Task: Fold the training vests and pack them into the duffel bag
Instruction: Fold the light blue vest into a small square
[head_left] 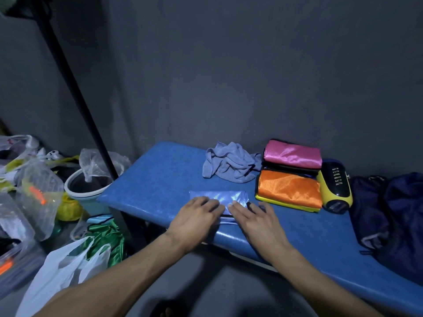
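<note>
Hands flat, fingers straight: left hand (198,211) and right hand (253,218) press a folded blue vest (225,199) on the blue counter (158,179), near the orange vest (288,188). Slippery fabric could spring open once released.

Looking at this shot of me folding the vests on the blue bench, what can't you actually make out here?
All in the head view:
- Near half of the light blue vest: covered by the left hand and right hand.
- Layers under the pink vest and orange vest: only edges show.
- Dark bag at the right: cut by the frame edge, too dim to tell if open.
- Plastic bags on the left: contents blurred.
</note>
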`<move>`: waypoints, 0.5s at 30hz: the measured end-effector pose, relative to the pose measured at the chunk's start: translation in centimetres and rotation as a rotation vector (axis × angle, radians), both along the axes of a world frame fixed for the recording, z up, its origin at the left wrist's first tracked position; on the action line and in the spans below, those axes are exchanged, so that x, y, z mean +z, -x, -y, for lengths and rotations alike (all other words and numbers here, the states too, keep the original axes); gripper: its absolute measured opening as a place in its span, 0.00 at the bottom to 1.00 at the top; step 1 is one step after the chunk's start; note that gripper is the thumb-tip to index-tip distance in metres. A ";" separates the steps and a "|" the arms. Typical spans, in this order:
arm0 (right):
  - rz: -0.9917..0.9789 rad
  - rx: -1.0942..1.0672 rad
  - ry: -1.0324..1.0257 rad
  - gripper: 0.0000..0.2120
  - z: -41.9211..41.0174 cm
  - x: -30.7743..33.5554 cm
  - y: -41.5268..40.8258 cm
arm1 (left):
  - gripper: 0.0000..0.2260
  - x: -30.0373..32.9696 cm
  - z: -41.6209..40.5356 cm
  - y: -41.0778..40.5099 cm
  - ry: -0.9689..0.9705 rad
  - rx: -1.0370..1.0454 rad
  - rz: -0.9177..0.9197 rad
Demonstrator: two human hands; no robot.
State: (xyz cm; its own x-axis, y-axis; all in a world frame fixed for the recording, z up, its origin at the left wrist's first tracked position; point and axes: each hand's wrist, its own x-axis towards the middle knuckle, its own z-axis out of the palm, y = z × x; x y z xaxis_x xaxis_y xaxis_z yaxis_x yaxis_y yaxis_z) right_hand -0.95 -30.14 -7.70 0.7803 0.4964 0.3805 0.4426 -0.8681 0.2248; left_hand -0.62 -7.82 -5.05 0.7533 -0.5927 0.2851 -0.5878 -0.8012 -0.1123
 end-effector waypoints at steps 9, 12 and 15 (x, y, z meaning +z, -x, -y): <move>-0.066 0.143 0.079 0.39 1.5 0.3 0.3 | 0.32 -1.6 -2.6 1.3 -0.172 -0.091 0.023; -0.175 0.170 0.004 0.37 2.2 -0.5 0.7 | 0.31 -1.7 -3.5 1.2 -0.185 -0.144 0.002; -0.182 0.176 -0.077 0.31 1.8 0.4 0.7 | 0.26 -1.8 -4.6 0.4 -0.139 -0.180 -0.049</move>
